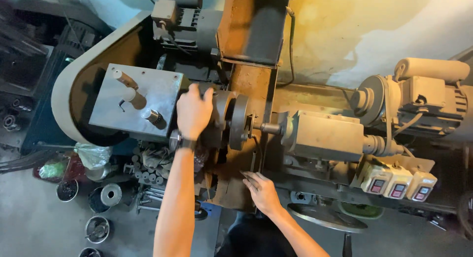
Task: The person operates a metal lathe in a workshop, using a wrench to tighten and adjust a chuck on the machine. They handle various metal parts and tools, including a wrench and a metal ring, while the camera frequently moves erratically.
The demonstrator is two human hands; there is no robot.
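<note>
the chuck (pixel 224 120) is showing dull grey metal, matt and oil-darkened. the plate (pixel 135 100) at left is reading as brushed steel, smooth, faintly sheened. the tailstock housing (pixel 322 136) is wearing flat beige paint, grimy. the switch boxes (pixel 396 180) are looking like cream plastic. the far wall (pixel 354 30) is appearing rough, stained plaster.

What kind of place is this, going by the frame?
Likely a small metalworking shop: the left hand grips the chuck of a worn lathe-like machine, an electric motor sits right, tins of metal parts on the floor.
</note>
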